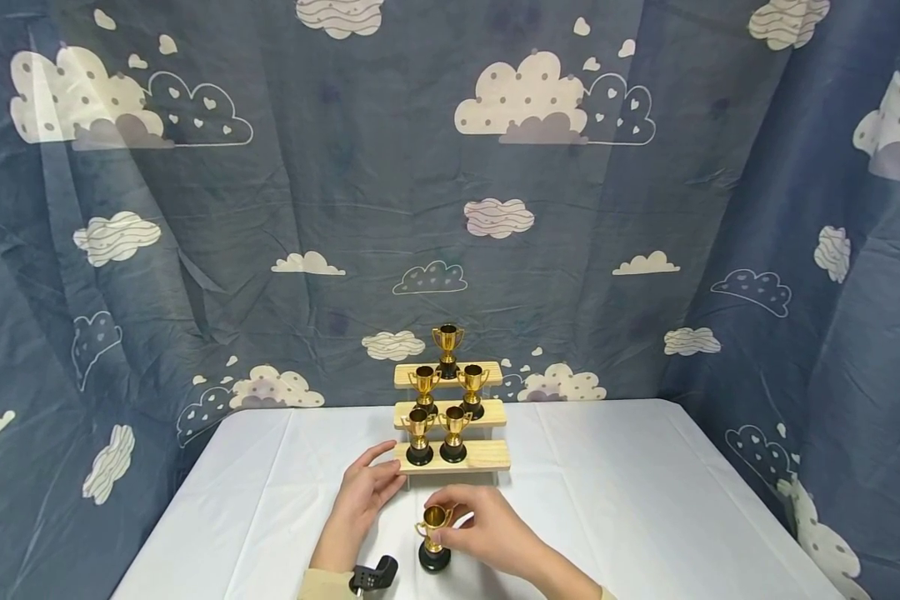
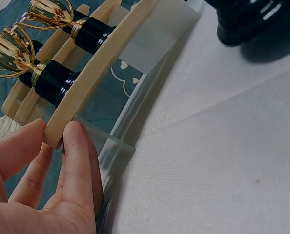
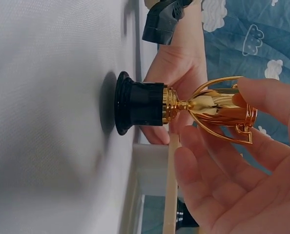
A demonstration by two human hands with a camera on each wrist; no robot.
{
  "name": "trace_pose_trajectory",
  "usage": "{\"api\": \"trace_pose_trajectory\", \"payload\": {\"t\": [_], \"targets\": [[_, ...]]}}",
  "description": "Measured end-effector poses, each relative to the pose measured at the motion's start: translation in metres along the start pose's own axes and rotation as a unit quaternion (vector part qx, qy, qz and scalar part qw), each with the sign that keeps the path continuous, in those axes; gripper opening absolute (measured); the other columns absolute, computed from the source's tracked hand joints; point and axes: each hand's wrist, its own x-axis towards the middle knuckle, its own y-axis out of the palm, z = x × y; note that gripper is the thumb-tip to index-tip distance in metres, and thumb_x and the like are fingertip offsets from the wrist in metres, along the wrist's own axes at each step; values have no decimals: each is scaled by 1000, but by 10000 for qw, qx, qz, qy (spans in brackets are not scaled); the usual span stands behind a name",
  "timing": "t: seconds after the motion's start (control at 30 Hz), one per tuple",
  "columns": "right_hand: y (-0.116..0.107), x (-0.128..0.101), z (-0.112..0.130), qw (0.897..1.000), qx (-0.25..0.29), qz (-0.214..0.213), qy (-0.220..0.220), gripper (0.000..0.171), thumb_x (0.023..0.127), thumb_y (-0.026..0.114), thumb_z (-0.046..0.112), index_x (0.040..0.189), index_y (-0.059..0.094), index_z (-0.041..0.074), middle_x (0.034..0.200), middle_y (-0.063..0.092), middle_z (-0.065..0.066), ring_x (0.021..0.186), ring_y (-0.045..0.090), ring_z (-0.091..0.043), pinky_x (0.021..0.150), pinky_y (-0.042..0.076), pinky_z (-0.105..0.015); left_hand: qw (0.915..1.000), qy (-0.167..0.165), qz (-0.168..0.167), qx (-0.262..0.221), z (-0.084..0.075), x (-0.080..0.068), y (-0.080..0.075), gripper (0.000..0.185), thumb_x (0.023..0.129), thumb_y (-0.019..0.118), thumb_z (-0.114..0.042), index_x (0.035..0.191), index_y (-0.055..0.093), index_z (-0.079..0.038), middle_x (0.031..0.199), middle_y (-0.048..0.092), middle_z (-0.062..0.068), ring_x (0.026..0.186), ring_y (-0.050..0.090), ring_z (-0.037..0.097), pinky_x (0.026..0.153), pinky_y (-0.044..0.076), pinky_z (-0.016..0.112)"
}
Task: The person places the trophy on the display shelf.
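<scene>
Six trophies: five small gold cups stand on a stepped wooden stand (image 1: 487,455), one more is in the right hand.
Writing: no brand, label or lettering can be read on any cup or on the stand.
Held trophy (image 1: 434,537): upright, long axis vertical, bowl mouth up, black round base set on the white tabletop (image 1: 645,500), just in front of the stand's lowest step.
Look: shiny gold bowl with two thin looped handles, a narrow gold stem and collar, a ribbed black plastic base; the right wrist view shows it side-on (image 3: 184,105).
Right hand (image 1: 491,527): fingertips and thumb pinch the bowl and handles near the rim; the remaining fingers are loosely curved beside it.
Left hand (image 1: 363,492): fingers nearly straight, thumb and fingertips touching the left end of the lowest step (image 2: 93,78), where a clear side panel (image 2: 120,146) meets the wood.
Stand rows: two cups on the lowest step, two on the middle, one on top.
Backdrop: blue cloth (image 1: 270,167) printed with clouds.
</scene>
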Motion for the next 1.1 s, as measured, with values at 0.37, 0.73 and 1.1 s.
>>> {"api": "trace_pose_trajectory", "payload": {"t": [0.37, 0.73, 1.1], "targets": [[-2, -2, 5, 10000, -10, 27, 62, 26, 87, 79, 28, 112, 72, 23, 100, 70, 12, 86, 66, -11, 72, 59, -30, 10000, -1, 78, -40, 1, 0, -2, 56, 92, 65, 3, 145, 48, 1, 110, 66, 16, 94, 69, 21, 88, 58, 35], [-6, -4, 9, 9999, -67, -87, -28, 28, 87, 80, 26, 112, 73, 18, 98, 70, 10, 85, 66, -11, 71, 59, -30, 9993, 126, 293, -184, 1, 1, 0, 57, 92, 62, 7, 146, 44, 6, 100, 70, 13, 92, 69, 22, 87, 58, 33], [-11, -4, 8, 9992, -352, -80, -167, 25, 87, 79, 28, 111, 72, 23, 100, 69, 11, 84, 65, -10, 70, 59, -29, 9995, 164, 239, -88, -1, -1, 0, 57, 92, 63, 6, 146, 44, 5, 108, 68, 17, 98, 68, 24, 90, 58, 35]]}}
